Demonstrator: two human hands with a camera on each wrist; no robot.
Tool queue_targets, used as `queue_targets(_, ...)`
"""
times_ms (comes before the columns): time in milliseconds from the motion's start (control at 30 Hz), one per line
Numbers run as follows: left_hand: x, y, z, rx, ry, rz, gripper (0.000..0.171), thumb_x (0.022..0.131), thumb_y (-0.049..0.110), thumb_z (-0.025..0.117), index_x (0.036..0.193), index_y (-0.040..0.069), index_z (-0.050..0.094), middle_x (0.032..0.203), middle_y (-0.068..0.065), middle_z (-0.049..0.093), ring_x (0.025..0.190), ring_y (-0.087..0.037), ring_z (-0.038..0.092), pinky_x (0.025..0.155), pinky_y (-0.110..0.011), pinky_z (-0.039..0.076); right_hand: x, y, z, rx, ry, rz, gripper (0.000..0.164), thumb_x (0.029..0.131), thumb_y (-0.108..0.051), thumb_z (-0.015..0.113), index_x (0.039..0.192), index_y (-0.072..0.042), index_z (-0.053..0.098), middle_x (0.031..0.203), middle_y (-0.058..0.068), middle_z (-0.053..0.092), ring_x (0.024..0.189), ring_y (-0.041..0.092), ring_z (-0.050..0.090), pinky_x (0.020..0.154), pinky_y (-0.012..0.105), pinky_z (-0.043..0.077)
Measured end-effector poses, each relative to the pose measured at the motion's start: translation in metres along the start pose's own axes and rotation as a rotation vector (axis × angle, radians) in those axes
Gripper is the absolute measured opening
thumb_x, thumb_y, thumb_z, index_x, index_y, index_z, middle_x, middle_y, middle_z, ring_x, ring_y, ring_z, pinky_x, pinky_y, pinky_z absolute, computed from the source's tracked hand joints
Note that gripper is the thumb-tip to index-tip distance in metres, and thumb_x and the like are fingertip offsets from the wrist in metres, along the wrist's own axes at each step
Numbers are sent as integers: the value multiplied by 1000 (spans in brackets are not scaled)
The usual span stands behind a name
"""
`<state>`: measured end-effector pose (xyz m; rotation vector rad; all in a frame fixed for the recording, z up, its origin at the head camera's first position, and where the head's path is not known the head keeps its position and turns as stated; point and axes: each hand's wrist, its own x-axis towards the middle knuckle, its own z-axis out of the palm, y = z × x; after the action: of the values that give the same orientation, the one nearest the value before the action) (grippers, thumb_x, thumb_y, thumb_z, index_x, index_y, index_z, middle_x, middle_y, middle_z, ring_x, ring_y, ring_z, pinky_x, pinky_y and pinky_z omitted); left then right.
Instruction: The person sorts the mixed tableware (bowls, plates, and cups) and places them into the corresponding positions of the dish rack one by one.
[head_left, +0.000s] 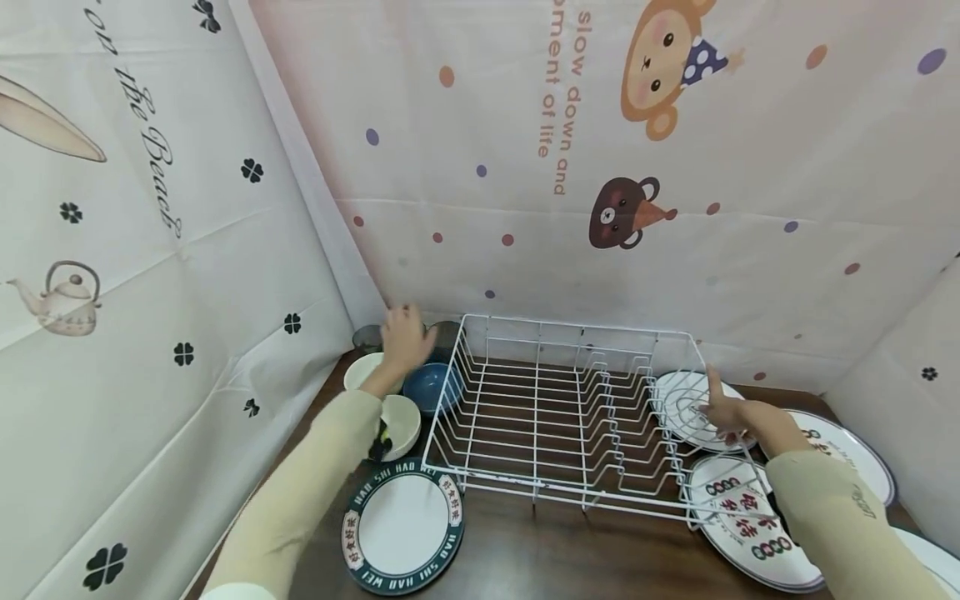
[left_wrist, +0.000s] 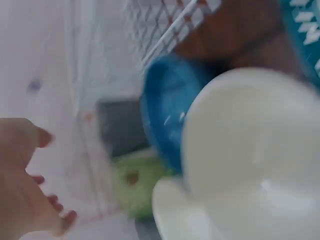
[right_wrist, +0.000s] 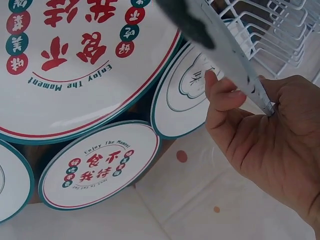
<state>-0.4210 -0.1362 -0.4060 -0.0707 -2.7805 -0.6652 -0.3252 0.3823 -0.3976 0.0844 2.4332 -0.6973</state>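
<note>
Blurred in the head view, my left hand (head_left: 407, 337) hovers over a group of bowls and cups with nothing in it, its thumb apart from the fingers. Below and around it are a blue bowl (head_left: 429, 388), a white bowl (head_left: 401, 423) and another white bowl (head_left: 360, 371). Dark grey cups (head_left: 444, 337) stand behind. The left wrist view also shows a green item (left_wrist: 140, 180) beside the blue bowl. On the other side, my right hand (head_left: 733, 414) grips the right rim of a white wire dish rack (head_left: 536, 483); its rim runs into the palm in the right wrist view.
At the front left lies a green-rimmed plate (head_left: 405, 525). White plates with red lettering (head_left: 750, 517) lie right of the rack, with another plate (head_left: 840, 450) farther right. Printed cloth walls (head_left: 525, 275) enclose the brown table (head_left: 555, 550) at the back and sides.
</note>
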Motion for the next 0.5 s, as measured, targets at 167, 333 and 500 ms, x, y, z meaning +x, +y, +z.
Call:
queue_targets(167, 15, -29, -48, -124, -105, -304, 79, 94, 26, 63, 153, -10, 24, 154, -38, 27, 144, -52, 25, 117, -60, 28, 3, 1, 4, 15, 26, -1, 81, 111, -13, 24, 138, -8, -52, 84, 19, 47, 59, 15, 48, 56, 24, 40)
queue_targets(333, 17, -62, -62, -172, -183, -426, 89, 91, 21, 65, 154, -13, 12, 156, -42, 16, 149, -55, 13, 123, -58, 20, 5, 3, 5, 26, 47, 4, 79, 110, -13, 24, 142, -9, -48, 80, 15, 46, 56, 11, 45, 53, 20, 36)
queue_targets(500, 13, -92, -42, -256, -173, -460, 94, 90, 20, 70, 155, -10, 10, 156, -40, 19, 148, -53, 19, 121, -58, 26, 7, 3, 4, -5, 49, -3, 78, 110, -14, 23, 141, -8, -48, 73, 8, 44, 54, 10, 43, 51, 20, 33)
